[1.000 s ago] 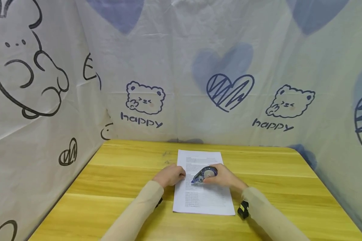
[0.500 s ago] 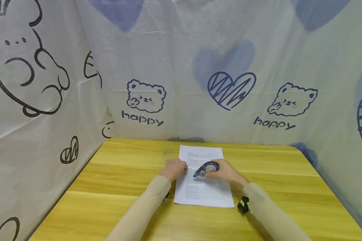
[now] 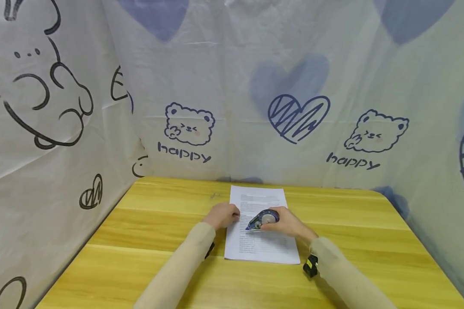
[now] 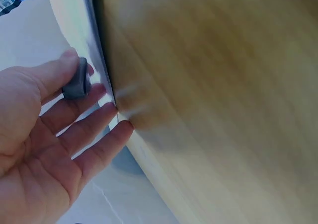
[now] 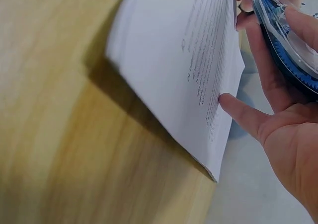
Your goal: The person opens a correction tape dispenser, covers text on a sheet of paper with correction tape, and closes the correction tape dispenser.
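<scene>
A stack of printed white sheets [image 3: 263,253] lies on the wooden table. My right hand [image 3: 290,223] grips a blue, clear-cased correction tape [image 3: 262,219] over the middle of it, the tip pointing left at the printed lines. In the right wrist view one finger [image 5: 236,107] of that hand touches the top sheet. At the stack's left edge is my left hand [image 3: 221,216]. The left wrist view shows it pinching a small dark grey, cap-like piece [image 4: 76,82] between thumb and index finger, while the other fingertips [image 4: 126,127] rest at the paper's edge.
The yellow wood-grain table [image 3: 158,244] extends on both sides of the stack. A white cloth with printed hearts and bears [image 3: 228,86] hangs behind and to the left. Black wrist cameras [image 3: 310,267] sit at my cuffs.
The stack has slid slightly away from me, and my left hand has moved with it. The correction tape has stayed over the same part of the page, held in my right hand.
</scene>
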`<state>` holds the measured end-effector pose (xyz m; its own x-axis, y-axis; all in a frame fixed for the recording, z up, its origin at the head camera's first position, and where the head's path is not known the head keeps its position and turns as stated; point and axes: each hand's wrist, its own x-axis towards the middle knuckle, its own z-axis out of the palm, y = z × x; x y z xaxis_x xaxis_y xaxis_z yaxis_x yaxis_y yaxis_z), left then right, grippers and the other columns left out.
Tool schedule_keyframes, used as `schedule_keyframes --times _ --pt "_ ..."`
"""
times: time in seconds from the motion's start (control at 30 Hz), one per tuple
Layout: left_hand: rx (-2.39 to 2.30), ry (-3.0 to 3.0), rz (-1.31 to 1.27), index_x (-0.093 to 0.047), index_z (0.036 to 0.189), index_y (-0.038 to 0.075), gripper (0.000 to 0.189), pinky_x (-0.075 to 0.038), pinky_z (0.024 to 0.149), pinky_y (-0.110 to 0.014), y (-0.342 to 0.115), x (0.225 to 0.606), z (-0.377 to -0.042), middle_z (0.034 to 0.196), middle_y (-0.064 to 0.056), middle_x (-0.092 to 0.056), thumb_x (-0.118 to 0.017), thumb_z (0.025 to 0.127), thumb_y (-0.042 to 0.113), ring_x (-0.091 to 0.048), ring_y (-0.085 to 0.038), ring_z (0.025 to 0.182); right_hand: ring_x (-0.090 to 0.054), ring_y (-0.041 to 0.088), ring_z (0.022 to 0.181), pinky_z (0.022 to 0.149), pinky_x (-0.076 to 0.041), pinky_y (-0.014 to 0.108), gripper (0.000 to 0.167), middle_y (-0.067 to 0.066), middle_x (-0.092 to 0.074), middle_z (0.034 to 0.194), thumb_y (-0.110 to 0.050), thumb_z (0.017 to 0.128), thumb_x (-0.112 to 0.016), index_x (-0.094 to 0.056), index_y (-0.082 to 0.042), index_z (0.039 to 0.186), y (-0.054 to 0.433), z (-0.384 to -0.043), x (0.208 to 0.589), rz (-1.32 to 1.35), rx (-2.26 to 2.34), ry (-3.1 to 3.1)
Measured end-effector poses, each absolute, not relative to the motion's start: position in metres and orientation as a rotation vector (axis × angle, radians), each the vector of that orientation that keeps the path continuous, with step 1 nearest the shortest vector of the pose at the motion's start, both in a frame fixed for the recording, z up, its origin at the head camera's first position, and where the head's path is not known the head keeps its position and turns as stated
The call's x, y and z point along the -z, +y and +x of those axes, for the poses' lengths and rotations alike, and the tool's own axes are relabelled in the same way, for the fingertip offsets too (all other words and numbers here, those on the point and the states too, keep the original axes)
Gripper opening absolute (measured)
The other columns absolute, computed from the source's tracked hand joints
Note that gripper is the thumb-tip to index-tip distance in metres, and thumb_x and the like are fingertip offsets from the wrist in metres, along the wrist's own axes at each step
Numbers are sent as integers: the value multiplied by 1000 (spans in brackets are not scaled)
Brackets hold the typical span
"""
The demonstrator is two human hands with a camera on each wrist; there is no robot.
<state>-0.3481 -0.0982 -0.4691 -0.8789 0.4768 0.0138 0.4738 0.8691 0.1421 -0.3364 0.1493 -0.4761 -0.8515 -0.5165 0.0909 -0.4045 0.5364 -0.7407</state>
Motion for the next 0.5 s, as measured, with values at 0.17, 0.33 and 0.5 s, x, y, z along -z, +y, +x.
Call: schedule_keyframes --times 0.17,0.33,0.5 --pt "-326 2946 836 -76 89 15 17 -47 70 -28 -103 465 -343 90 1 -73 -62 97 19 -56 -10 72 -64 12 88 85 -51 34 35 -1 -70 97 -29 80 -82 -69 -13 109 150 -335 476 -768 1244 2631" --pt "-276 2911 866 -77 93 15 13 -49 71 -26 -106 462 -329 93 2 -74 -64 96 18 -59 -9 75 -65 12 86 83 -52 33 36 -1 -71 97 -28 80 -82 -70 -13 110 148 -334 473 -757 1253 2631" --pt "-292 2898 861 -77 94 15 13 -49 70 -25 -107 465 -323 92 2 -74 -64 96 17 -59 -8 74 -65 11 85 81 -53 32 35 0 -72 97 -28 80 -82 -71 -12 109 147 -333 475 -718 1255 2617"
